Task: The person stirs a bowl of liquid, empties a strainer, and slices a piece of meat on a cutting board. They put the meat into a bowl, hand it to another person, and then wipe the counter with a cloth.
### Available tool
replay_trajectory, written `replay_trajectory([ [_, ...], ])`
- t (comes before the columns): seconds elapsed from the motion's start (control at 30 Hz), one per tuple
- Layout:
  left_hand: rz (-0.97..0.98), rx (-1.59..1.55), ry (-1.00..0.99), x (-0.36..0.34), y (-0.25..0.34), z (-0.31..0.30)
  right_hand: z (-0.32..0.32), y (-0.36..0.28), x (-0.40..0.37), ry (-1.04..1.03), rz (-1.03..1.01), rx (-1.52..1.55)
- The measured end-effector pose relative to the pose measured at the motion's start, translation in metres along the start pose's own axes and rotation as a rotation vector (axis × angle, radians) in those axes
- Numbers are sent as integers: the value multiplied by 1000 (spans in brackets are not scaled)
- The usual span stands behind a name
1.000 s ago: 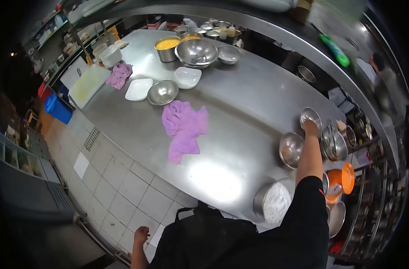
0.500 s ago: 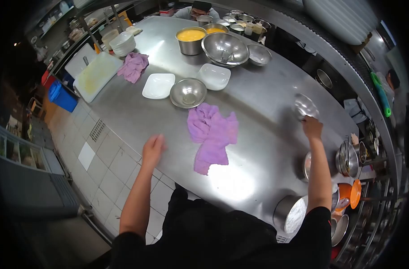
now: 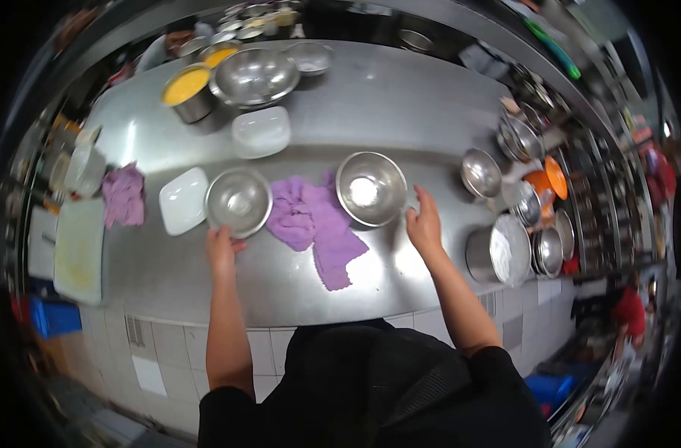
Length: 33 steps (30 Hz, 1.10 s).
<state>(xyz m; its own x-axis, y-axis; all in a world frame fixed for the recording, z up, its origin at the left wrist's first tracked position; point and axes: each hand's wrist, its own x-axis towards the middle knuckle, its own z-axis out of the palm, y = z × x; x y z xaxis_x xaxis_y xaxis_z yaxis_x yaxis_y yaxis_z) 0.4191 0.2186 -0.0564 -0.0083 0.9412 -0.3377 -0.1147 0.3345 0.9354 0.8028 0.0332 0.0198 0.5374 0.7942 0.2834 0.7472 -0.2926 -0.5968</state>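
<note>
My left hand (image 3: 222, 250) has its fingers closed at the near rim of a shallow metal bowl (image 3: 239, 201). That bowl stands on the steel table between a white square dish (image 3: 184, 201) and a crumpled purple cloth (image 3: 310, 213). A second metal bowl (image 3: 371, 189) rests at the cloth's right edge, partly over it. Just right of this bowl, my right hand (image 3: 424, 222) is open, fingers apart and holding nothing.
Farther back are a white bowl (image 3: 262, 133), a large metal bowl (image 3: 255, 78) and a pot of yellow liquid (image 3: 187, 89). A pot of white contents (image 3: 497, 252) and several metal bowls crowd the right end. At left lie another purple cloth (image 3: 124, 196) and a cutting board (image 3: 79, 250).
The view has turned right. My right hand has brought a metal bowl from the right to the cloth and let go. My left hand has moved to the other bowl's rim.
</note>
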Motion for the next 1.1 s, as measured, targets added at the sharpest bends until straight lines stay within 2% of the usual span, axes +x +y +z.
replay_trajectory([
  [0.03,-17,10,7,-5,-5,-11,7,-3,-3,-2,222,148],
  [0.1,-17,-4,-25,-22,-7,-24,36,16,3,-150,504,295],
  [0.13,-8,-31,-65,-35,-1,-28,25,-11,7,-247,683,582],
  [0.17,-16,-23,-54,-46,1,-31,41,8,9,-292,730,734],
  [0.2,-24,-18,-46,-54,3,-33,42,13,11,-270,732,817],
  [0.23,-39,20,-55,-60,4,-36,38,11,12,-220,697,770],
  [0.33,-78,216,-23,-76,19,-46,-16,5,7,-167,563,614],
  [0.37,-72,217,-35,-77,20,-52,-34,21,5,-78,557,611],
  [0.43,82,440,162,-75,22,-65,-101,47,-2,85,557,522],
  [0.5,151,464,198,-73,30,-74,-178,73,-14,341,523,637],
  [0.53,223,484,237,-75,34,-73,-219,92,-23,409,483,500],
  [0.57,229,480,249,-80,40,-64,-249,116,-29,546,506,498],
  [0.6,276,485,234,-85,47,-51,-279,159,-40,590,546,387],
  [0.63,320,493,225,-90,53,-40,-303,165,-50,705,567,357],
  [0.73,358,369,65,-84,46,6,-341,280,-82,881,700,248],
  [0.77,352,318,0,-80,41,25,-344,315,-95,884,650,113],
  [0.8,348,317,-43,-80,40,51,-351,322,-102,759,880,122],
  [0.83,348,319,-74,-82,40,78,-349,346,-107,698,793,-49],
  [0.87,355,350,-102,-80,37,101,-355,367,-117,622,917,-103],
  [0.9,316,316,-205,-70,36,121,-354,376,-123,597,793,-399],
  [0.93,354,313,-234,-75,41,149,-355,368,-125,599,875,-399],
  [1.0,387,409,-258,-63,46,196,-357,360,-129,575,949,-619],
  [1.07,446,386,-347,-30,45,240,-350,316,-123,716,1010,-662],
  [1.1,427,382,-347,-13,49,262,-351,315,-128,718,1010,-655],
])
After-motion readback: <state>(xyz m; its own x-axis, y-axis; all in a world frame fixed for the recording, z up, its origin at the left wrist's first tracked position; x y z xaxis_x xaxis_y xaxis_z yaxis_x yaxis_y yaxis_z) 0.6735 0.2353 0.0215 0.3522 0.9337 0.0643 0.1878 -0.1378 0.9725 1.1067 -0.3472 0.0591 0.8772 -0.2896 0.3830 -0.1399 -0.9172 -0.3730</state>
